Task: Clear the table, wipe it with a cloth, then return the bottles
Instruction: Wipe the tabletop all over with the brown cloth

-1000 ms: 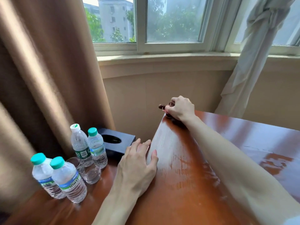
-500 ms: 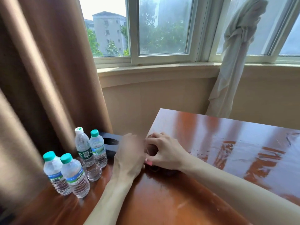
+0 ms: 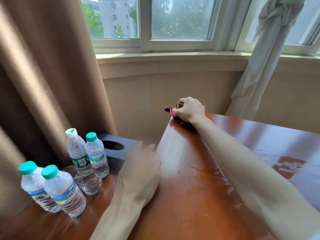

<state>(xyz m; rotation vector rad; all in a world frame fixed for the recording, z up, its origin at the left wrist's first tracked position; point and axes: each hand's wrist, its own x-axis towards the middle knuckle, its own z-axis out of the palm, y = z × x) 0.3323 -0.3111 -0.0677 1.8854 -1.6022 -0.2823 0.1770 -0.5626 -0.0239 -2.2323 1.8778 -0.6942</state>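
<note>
From the head camera, the right hand [image 3: 188, 110] grips a dark cloth [image 3: 170, 109] at the far corner of the wet, shiny surface [image 3: 190, 196]. Most of the cloth is hidden under the fingers. The left hand [image 3: 141, 172] lies flat with straight fingers on the near left edge, and it looks blurry. Four bottles [image 3: 64, 189] stand on a lower ledge at the left, beside two glasses [image 3: 89, 183] and a dark box [image 3: 117, 147]. A brown curtain [image 3: 43, 75] hangs behind them.
</note>
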